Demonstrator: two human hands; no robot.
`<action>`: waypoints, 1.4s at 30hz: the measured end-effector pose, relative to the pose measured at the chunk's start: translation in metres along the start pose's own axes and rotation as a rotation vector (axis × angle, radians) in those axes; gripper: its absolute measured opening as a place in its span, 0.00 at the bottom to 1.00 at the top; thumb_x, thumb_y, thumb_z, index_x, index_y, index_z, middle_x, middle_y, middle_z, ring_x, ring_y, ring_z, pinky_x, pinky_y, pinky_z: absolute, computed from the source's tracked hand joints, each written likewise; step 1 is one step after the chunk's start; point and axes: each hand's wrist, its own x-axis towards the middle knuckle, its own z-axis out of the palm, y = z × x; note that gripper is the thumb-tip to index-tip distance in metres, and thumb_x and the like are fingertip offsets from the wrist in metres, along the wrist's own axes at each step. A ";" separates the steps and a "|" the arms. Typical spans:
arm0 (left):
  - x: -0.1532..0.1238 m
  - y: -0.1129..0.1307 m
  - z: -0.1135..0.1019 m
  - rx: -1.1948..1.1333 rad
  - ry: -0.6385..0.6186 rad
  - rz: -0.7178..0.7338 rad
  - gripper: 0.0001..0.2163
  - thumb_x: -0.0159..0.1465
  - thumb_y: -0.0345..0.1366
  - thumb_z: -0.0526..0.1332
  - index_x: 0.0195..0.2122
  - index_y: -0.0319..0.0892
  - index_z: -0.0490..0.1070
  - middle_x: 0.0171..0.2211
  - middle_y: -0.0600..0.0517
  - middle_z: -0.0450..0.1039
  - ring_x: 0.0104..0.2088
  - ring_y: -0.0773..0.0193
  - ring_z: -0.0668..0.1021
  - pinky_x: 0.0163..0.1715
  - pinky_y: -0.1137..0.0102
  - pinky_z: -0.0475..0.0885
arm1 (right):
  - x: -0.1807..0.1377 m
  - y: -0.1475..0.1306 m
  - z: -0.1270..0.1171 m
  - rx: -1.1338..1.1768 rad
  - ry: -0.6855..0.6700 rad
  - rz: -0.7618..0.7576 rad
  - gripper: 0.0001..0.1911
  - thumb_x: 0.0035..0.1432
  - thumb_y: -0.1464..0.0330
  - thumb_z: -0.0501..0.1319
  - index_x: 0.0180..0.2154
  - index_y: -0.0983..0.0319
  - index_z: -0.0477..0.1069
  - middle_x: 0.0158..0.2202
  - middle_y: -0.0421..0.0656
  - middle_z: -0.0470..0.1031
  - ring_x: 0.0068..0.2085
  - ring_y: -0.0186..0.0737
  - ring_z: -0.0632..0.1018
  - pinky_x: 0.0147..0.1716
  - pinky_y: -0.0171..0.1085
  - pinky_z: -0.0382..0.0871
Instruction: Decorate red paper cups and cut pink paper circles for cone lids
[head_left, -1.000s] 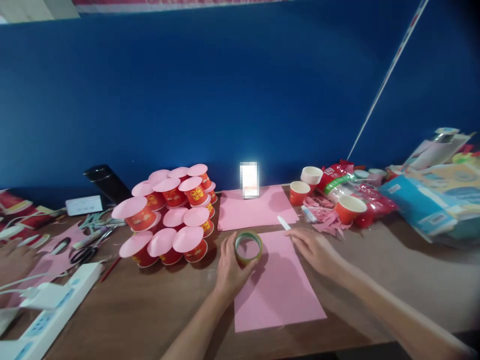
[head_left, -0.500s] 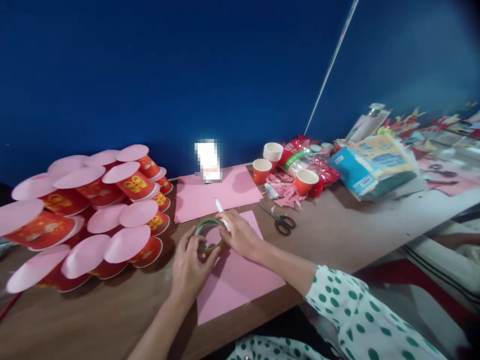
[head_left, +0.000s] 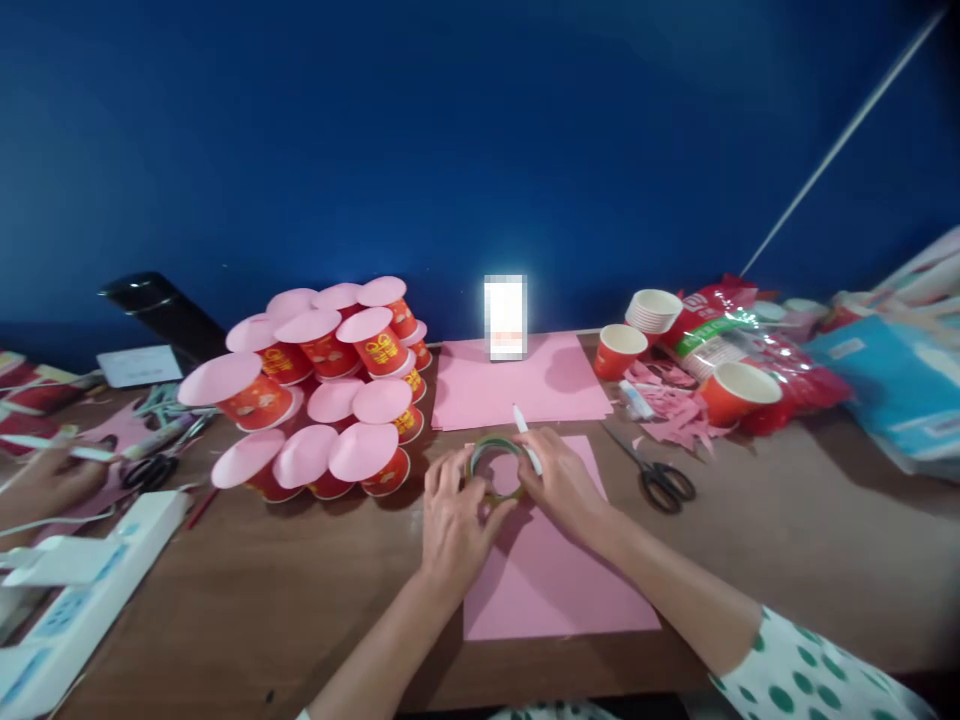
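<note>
On the brown table in front of me lies a sheet of pink paper (head_left: 555,590). A roll of tape (head_left: 480,452) rests on its upper part, with pink paper showing through the ring. My left hand (head_left: 459,520) is curled around the roll's left and near side, fingers and thumb gripping the rim. My right hand (head_left: 559,480) holds a white pen (head_left: 527,440), its tip pointing up and away, while some of its fingers touch the roll's right side. Black-handled scissors (head_left: 660,485) lie to the right of the sheet.
Stacked red paper cups (head_left: 386,340) topped with pink discs stand at left. Behind are more pink sheets (head_left: 457,390) and a bright blurred-out screen (head_left: 505,318). Red cups (head_left: 621,350) and paper scraps sit right. A power strip (head_left: 112,580) and another person's hand (head_left: 45,485) are far left.
My view has swung left, so everything sits further right and the power strip and another person's hand appear. Both hands keep hold of the tape roll and pen.
</note>
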 end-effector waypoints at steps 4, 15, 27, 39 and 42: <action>-0.001 0.012 -0.004 0.036 -0.040 0.025 0.06 0.63 0.38 0.58 0.34 0.46 0.75 0.36 0.51 0.75 0.40 0.60 0.70 0.43 0.63 0.63 | 0.001 0.001 0.000 -0.030 -0.025 -0.009 0.13 0.61 0.72 0.51 0.46 0.62 0.67 0.41 0.46 0.70 0.41 0.42 0.73 0.42 0.40 0.67; -0.002 0.015 0.004 0.153 -0.079 0.013 0.07 0.58 0.35 0.65 0.25 0.44 0.68 0.23 0.57 0.71 0.24 0.64 0.70 0.25 0.66 0.55 | 0.003 0.006 -0.002 -0.124 -0.090 0.001 0.13 0.62 0.66 0.50 0.48 0.58 0.65 0.44 0.45 0.71 0.40 0.43 0.76 0.37 0.40 0.70; -0.005 0.013 0.017 0.145 0.016 -0.017 0.13 0.51 0.40 0.69 0.24 0.44 0.64 0.20 0.59 0.67 0.16 0.65 0.68 0.16 0.65 0.48 | 0.072 -0.016 -0.038 0.172 -0.072 0.099 0.18 0.62 0.56 0.52 0.42 0.61 0.71 0.26 0.40 0.72 0.29 0.36 0.75 0.29 0.32 0.71; -0.004 0.013 0.021 0.024 -0.053 -0.097 0.10 0.54 0.35 0.65 0.23 0.43 0.62 0.19 0.58 0.66 0.15 0.67 0.68 0.16 0.65 0.46 | 0.113 -0.054 0.014 0.177 -0.722 -0.104 0.18 0.66 0.59 0.46 0.33 0.60 0.68 0.29 0.41 0.74 0.31 0.37 0.76 0.34 0.35 0.69; -0.003 0.014 0.020 0.022 -0.060 -0.103 0.10 0.55 0.36 0.64 0.23 0.43 0.63 0.20 0.57 0.66 0.16 0.67 0.69 0.16 0.65 0.46 | 0.116 -0.056 0.019 0.052 -0.756 -0.207 0.19 0.67 0.60 0.46 0.30 0.60 0.68 0.29 0.42 0.73 0.31 0.37 0.74 0.34 0.35 0.68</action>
